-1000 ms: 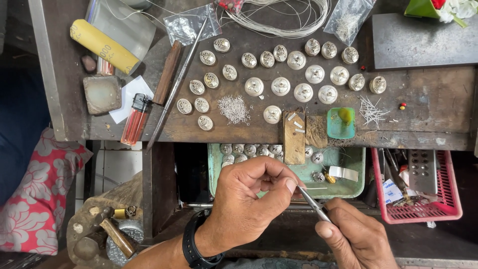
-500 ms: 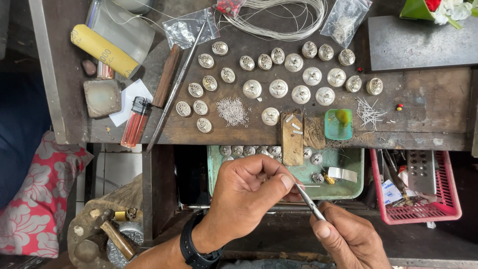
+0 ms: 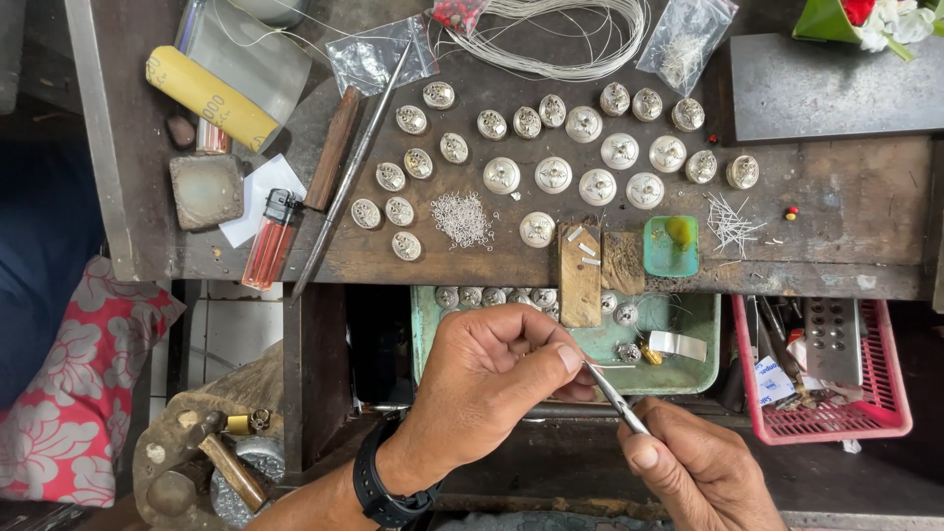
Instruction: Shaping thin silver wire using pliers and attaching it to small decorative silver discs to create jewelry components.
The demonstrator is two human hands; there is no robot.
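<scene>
Silver tweezers (image 3: 618, 396) sit between two hands (image 3: 492, 379), one lighter (image 3: 269, 239) nearby.

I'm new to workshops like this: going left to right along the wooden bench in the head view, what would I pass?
Yellow roll → red lighter → long metal rod → heap of tiny silver rings → green dish → pile of short wire bits.

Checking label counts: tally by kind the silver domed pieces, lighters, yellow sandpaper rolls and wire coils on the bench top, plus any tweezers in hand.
Silver domed pieces: 24
Lighter: 1
Yellow sandpaper roll: 1
Wire coil: 1
Tweezers, in the right hand: 1
Total: 28
</scene>
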